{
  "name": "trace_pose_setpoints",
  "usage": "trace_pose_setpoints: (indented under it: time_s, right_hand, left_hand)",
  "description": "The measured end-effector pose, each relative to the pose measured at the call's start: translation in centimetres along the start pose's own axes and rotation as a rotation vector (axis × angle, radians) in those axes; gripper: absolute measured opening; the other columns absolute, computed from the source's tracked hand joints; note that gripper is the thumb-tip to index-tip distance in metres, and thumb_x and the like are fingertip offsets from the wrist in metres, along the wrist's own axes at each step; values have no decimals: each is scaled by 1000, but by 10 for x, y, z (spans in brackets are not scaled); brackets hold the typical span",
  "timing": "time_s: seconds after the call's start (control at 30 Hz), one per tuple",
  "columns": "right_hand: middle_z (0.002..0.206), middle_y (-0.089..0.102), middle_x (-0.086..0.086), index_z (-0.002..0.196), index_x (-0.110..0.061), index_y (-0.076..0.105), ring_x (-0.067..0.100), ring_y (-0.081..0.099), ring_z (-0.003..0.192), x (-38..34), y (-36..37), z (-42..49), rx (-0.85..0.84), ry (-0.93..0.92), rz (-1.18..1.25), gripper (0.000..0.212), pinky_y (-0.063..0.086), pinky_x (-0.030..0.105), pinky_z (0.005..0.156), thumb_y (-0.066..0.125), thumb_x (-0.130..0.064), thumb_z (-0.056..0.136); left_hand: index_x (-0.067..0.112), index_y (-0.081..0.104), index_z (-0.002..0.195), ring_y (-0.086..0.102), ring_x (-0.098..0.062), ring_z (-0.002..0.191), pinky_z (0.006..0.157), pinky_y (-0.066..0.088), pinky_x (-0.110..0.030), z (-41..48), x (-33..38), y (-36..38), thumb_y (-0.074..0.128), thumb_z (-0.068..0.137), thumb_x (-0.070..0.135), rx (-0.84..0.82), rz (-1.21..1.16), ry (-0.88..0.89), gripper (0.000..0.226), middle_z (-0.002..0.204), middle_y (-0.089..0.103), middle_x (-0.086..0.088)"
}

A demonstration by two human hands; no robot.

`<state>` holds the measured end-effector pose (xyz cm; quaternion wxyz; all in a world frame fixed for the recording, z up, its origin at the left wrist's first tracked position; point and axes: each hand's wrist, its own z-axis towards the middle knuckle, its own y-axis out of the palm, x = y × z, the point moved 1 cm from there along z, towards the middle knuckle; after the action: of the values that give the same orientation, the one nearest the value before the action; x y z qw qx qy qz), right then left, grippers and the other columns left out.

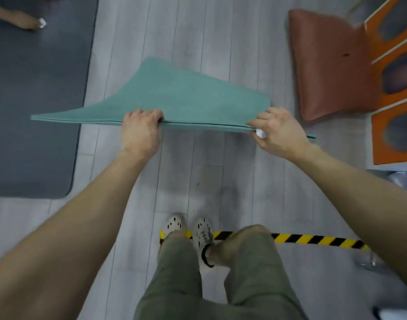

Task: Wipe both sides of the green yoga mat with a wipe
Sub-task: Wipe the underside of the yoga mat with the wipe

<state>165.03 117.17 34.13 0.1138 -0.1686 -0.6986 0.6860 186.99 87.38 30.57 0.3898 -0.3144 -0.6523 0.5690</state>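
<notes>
Head view, looking straight down past two bare forearms. Gripping the near edge of the green yoga mat (174, 95) with the left hand (141, 128), fingers curled over the top, thumb hidden beneath. Pinching the same edge further along with the right hand (278, 130), fingers bent round it, and keeping a small white wipe (260, 133) tucked against the palm at the same time. Held up in front of the body, above the grey plank floor (198, 31), with two layers showing along the near edge and a dark line between them. Tapering to a thin point out past the left hand, ending in a blunter corner just beyond the right. Cannot tell whether the far side touches the floor.

Lying flat to the left, a dark grey mat (36, 88), with another person's limb (24, 19) and something white on its far end, too blurred to read. Off to the right, a reddish-brown cushion (327, 65) leaning beside an orange rack (394, 88) with dark round openings. Below, pale perforated shoes (174, 225) and olive trousers (244, 285), standing on a strip of yellow-and-black tape (313, 240)
</notes>
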Motion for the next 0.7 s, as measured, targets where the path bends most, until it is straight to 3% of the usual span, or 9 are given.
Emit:
trace_pose_setpoints:
  time_s: [0.17, 0.23, 0.37, 0.57, 0.7]
  right_hand:
    - [80, 66, 5, 104, -15, 78, 33, 59, 78, -8, -116, -4, -10, -64, 65, 19, 43, 41, 73, 74, -20, 87]
    - [77, 66, 4, 98, -14, 77, 33, 60, 76, 2, -138, -4, -57, -128, 79, 14, 42, 40, 74, 72, -24, 89]
    - [76, 68, 2, 89, -15, 70, 31, 58, 74, 46, -167, -6, -124, -299, 39, 25, 42, 39, 73, 60, -37, 93]
    - [81, 68, 2, 117, -16, 67, 32, 60, 77, 93, -198, -34, -211, -567, 64, 24, 50, 41, 74, 65, -27, 95]
    - [84, 68, 7, 128, -14, 66, 34, 59, 76, 63, -187, -51, -226, -723, 181, 33, 53, 41, 73, 67, -15, 95]
  left_hand:
    - [23, 72, 109, 60, -35, 91, 82, 41, -42, -35, 64, -102, 71, 91, 20, -19, -47, -29, 18, 95, 70, -5]
    - [23, 72, 105, 59, -35, 87, 78, 39, -42, -32, 80, -122, 65, 95, 19, 8, -38, -77, 12, 90, 68, -4]
    - [24, 68, 103, 61, -34, 89, 77, 39, -42, -48, 93, -145, 66, 88, 14, -12, 32, -180, 18, 90, 67, -3]
    - [23, 67, 100, 60, -33, 90, 82, 39, -42, -129, 135, -163, 67, 84, 9, -49, 27, -471, 21, 89, 68, -2]
    - [24, 72, 91, 51, -32, 101, 106, 30, -46, -200, 169, -170, 64, 83, 7, 21, 103, -712, 20, 93, 63, -2]
